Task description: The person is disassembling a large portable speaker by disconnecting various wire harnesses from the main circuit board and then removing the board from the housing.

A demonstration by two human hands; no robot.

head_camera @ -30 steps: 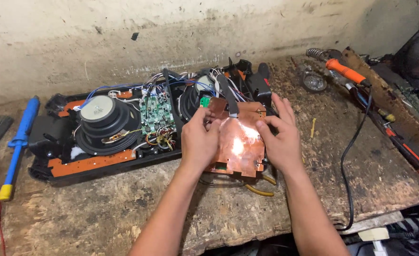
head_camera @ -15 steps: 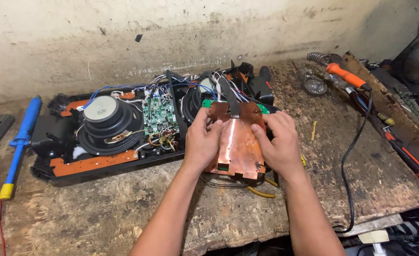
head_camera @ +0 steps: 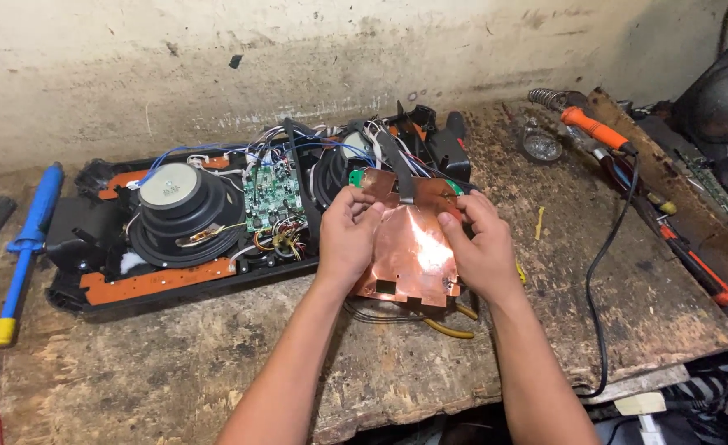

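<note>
Hands [head_camera: 347, 239] [head_camera: 483, 251] holding copper board [head_camera: 409, 247], wooden bench [head_camera: 175, 363]

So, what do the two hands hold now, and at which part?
Both hold the copper-coloured board: the left hand grips its left edge, the right hand its right edge, thumbs on its shiny face.

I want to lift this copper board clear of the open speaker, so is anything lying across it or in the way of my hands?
Yes. A black strap runs from the speaker chassis down over the top edge of the copper board, between the left hand and right hand. Both hands already grip the board's sides, so nothing blocks them.
</note>
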